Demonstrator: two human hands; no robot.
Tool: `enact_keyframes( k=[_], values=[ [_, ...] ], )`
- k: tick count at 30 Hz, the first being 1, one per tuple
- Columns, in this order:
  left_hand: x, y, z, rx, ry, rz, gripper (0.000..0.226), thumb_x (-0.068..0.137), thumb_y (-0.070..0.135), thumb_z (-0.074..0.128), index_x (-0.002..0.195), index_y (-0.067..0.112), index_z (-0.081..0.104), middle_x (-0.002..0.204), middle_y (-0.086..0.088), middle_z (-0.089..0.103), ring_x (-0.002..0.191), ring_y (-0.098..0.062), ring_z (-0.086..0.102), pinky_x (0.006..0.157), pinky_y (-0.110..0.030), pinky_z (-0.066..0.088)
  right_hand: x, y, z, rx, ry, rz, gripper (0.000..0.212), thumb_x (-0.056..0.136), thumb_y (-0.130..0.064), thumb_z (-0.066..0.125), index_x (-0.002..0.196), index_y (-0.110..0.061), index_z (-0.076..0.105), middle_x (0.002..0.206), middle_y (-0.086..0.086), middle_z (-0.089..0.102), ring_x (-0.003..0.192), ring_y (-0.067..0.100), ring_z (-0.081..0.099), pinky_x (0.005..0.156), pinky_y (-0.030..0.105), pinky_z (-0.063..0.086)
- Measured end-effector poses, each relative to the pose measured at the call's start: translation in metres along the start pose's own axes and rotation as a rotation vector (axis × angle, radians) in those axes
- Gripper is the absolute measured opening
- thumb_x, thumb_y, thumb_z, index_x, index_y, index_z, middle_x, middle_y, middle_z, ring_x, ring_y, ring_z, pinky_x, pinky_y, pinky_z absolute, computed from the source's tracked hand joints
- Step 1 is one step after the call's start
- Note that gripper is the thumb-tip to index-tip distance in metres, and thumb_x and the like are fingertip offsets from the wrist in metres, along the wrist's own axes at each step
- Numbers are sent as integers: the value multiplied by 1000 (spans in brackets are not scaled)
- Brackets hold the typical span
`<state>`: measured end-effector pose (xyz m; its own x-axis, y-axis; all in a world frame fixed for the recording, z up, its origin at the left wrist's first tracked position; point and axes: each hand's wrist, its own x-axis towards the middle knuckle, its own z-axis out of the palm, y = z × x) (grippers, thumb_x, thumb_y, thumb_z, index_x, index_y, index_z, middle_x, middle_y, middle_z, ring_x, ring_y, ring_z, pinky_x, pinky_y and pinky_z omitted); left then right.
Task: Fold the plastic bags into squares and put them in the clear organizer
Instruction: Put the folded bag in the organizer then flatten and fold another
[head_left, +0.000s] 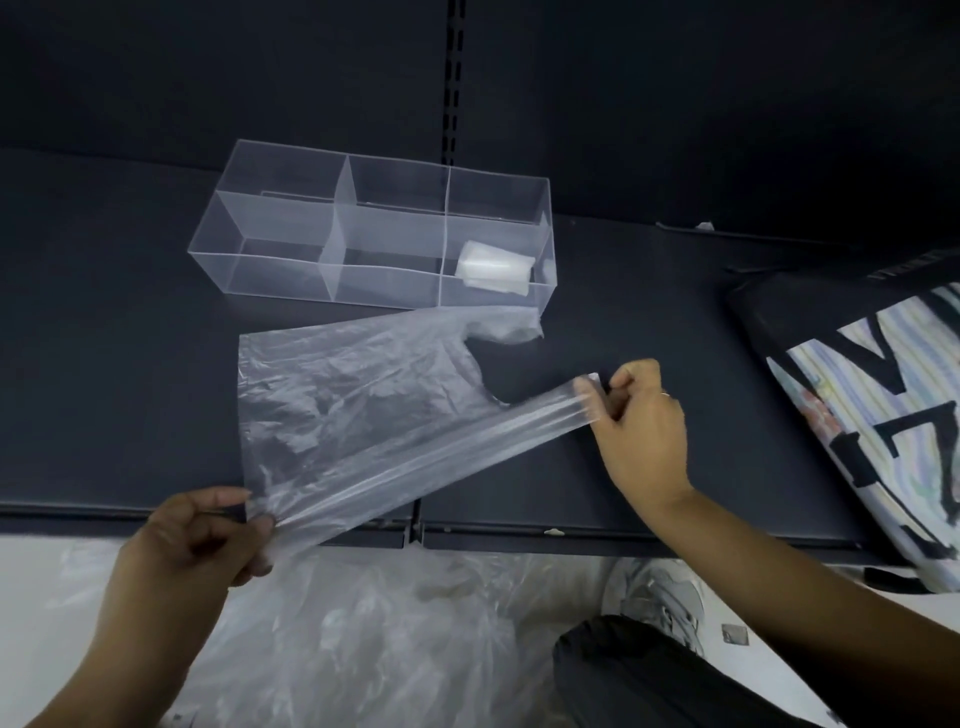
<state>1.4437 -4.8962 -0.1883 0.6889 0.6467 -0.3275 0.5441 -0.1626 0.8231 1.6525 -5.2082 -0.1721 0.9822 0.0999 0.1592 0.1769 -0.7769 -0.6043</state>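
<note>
Thumb and fingers of the left hand (208, 535) pinch one corner of a clear plastic bag (353, 395). The right hand (639, 415) grasps the end of one bag handle between thumb and curled fingers. The bag's near edge is pulled taut into a strip between the two hands.

The rest of the bag lies wrinkled on the dark shelf (104, 312), just in front of the clear organizer (291, 228). Its other handle lies by the organizer's front right corner.

A folded bag (493, 267) sits in the organizer's front right compartment. Well in front of the organizer, below the shelf edge, a loose heap of bags (363, 634) lies on the floor. To the organizer's right is a printed fabric item (883, 415).
</note>
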Motion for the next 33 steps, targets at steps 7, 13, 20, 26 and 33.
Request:
enact_keyframes(
  k=[7,13,20,26,33],
  values=[
    [-6,22,-5,342,15,74,45,66,41,79,82,6,56,67,2,61,57,-8,60,56,-27,46,-21,5,-47,-324,-370,125,77,61,-64,74,118,-26,40,102,-8,46,106,18,47,94,39,31],
    [19,49,7,571,48,543,51,93,35,40,133,6,50,131,-14,52,123,-34,48,104,-42,36,-12,-58,-65,-551,-657,-298,85,84,-52,57,151,-24,13,155,-7,2,142,23,14,113,37,18],
    [51,51,49,1078,-187,678,86,86,65,-4,153,12,11,160,-7,7,148,-22,4,121,-41,5,52,-103,39,-361,-183,-268,43,98,-27,47,141,-19,43,150,3,34,138,24,28,113,41,14],
    [45,50,62,1103,-231,809,78,94,63,9,151,11,21,159,-9,18,147,-25,13,119,-45,16,91,-72,42,-206,-27,-411,13,89,-6,61,96,-7,72,99,9,66,101,35,51,86,39,40],
    [46,55,79,1089,-220,775,79,88,67,-5,150,18,-8,160,-3,-7,147,-19,-10,120,-41,-3,104,-96,55,-316,-95,-469,16,94,-13,56,100,-8,69,101,11,63,102,31,50,85,36,40]
  ],
)
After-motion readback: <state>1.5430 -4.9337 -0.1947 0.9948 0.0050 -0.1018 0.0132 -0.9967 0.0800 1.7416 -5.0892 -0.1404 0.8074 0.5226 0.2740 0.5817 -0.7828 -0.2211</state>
